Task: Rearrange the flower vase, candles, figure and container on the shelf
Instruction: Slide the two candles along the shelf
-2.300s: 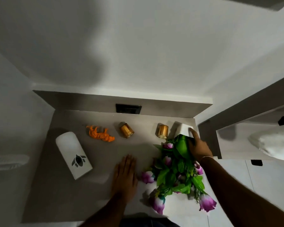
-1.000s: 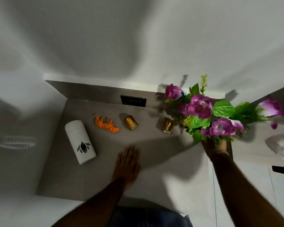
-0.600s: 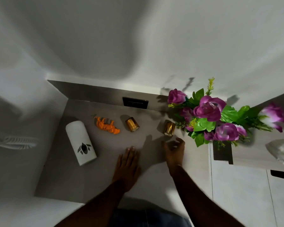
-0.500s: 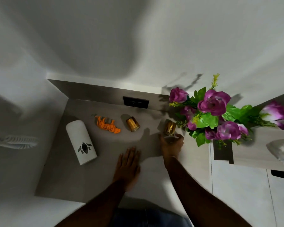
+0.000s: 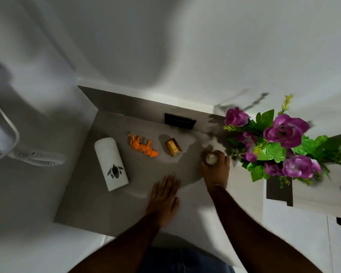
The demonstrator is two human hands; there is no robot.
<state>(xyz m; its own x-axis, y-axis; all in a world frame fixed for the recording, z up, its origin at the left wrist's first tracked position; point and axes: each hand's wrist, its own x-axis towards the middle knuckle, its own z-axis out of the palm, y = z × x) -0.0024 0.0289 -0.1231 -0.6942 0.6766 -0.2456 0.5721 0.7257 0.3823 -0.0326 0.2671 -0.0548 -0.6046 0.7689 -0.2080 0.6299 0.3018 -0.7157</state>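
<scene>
My right hand point(image 5: 216, 170) is closed around a gold candle point(image 5: 211, 159) at the right of the grey shelf point(image 5: 98, 203); only the candle's pale top shows. My left hand point(image 5: 163, 198) lies flat on the shelf, fingers spread, holding nothing. A second gold candle point(image 5: 173, 147) stands free in the middle. An orange tiger figure point(image 5: 143, 148) lies to its left. A white container point(image 5: 111, 163) with a dark leaf mark stands at the left. The flower vase's purple blooms and green leaves point(image 5: 278, 146) rise at the right, on the higher ledge; the vase itself is hidden.
A black wall plate point(image 5: 180, 121) sits on the back wall behind the candles. A higher pale ledge point(image 5: 313, 196) adjoins the shelf on the right. White walls close in the left and back. A white corded object point(image 5: 34, 154) hangs at the far left.
My right hand set the flower vase on the right ledge and let go, then came back left and closed on the right gold candle. My left hand stayed flat.
</scene>
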